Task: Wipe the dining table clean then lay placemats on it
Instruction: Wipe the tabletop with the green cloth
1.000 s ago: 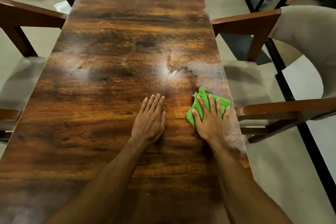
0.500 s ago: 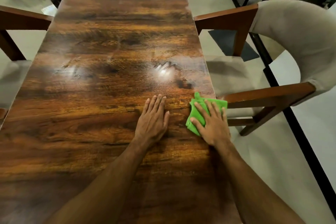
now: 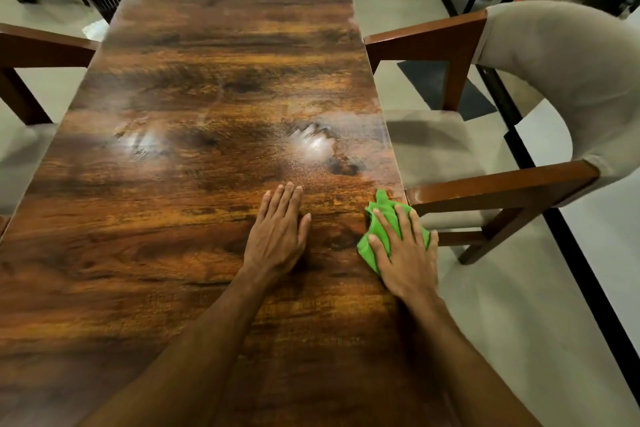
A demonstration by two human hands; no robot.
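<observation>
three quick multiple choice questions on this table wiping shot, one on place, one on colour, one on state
1. Where on the table is the cloth?
A. at the far end
B. by the right edge, under the right hand
C. in the middle

2. What colour is the cloth?
A. green
B. blue
C. white

3. How is the left hand?
A. gripping the cloth
B. raised in the air
C. flat on the bare wood, fingers straight

Answers:
1 B, the cloth pokes out from under the spread right hand at that edge.
2 A, it is bright green against the brown wood.
3 C, it lies palm down beside the cloth, not touching it.
</observation>
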